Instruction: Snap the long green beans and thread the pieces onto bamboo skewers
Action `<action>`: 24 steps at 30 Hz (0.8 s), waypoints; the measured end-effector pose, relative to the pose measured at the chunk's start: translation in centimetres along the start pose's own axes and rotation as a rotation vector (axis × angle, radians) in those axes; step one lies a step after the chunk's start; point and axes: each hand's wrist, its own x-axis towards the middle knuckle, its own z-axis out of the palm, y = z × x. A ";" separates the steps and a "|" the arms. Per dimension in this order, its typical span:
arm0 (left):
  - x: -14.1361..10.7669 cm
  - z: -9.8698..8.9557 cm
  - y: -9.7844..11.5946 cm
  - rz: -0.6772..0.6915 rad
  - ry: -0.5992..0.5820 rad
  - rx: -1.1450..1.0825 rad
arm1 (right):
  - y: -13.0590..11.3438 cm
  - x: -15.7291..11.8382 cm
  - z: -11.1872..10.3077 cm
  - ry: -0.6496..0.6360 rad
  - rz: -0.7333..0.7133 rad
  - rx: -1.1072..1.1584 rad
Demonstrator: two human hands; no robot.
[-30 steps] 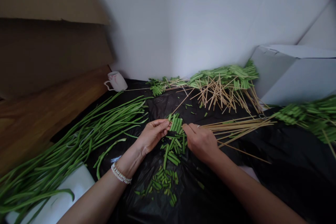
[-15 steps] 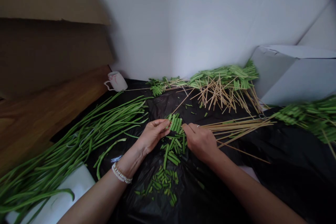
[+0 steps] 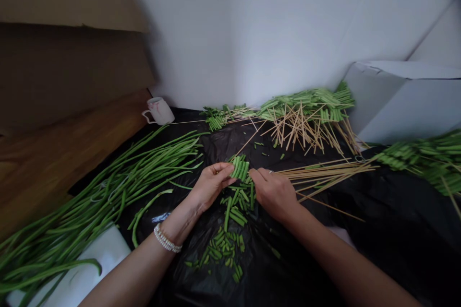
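Green row (image 3: 240,168) in hand

The left hand (image 3: 210,184) clamps thumb and fingers on the row's left edge, just beyond loose cut pieces (image 3: 236,213) on black plastic (image 3: 281,273). The right hand (image 3: 276,195) curls its fingers together at the other edge; what they grip, I can't tell.

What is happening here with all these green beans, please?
Someone's left hand pinches a row of short bean pieces, and the right hand is curled at the row's right end. Loose pieces lie nearer, on a black sheet. Long beans lie to the left, and skewered beans at the back.
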 end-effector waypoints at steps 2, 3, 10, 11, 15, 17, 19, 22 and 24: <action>0.1 0.0 0.1 0.041 0.001 0.038 | 0.2 0.0 -0.1 0.017 -0.003 -0.010; 0.1 -0.1 0.2 0.068 -0.004 0.077 | 0.3 0.1 -0.1 0.028 -0.008 -0.016; 0.2 -0.8 0.1 0.383 -0.123 0.792 | 1.8 0.1 -0.4 0.106 0.002 -0.093; 0.0 -0.8 0.0 0.437 -0.141 0.888 | 1.9 0.1 -0.4 0.109 0.005 -0.096; -0.8 0.1 -0.5 0.607 -0.251 1.148 | 1.7 0.2 -0.4 0.099 0.006 -0.093; -1.3 0.5 -0.4 0.659 -0.319 1.239 | 1.6 0.2 -0.3 0.093 0.004 -0.086; -1.9 0.7 -0.1 0.674 -0.399 1.325 | 1.6 0.2 -0.3 0.089 0.010 -0.083; -2.4 0.9 0.3 0.649 -0.507 1.427 | 1.6 0.2 -0.2 0.091 0.025 -0.088; -2.7 0.9 0.5 0.637 -0.561 1.462 | 1.7 0.2 -0.2 0.096 0.025 -0.087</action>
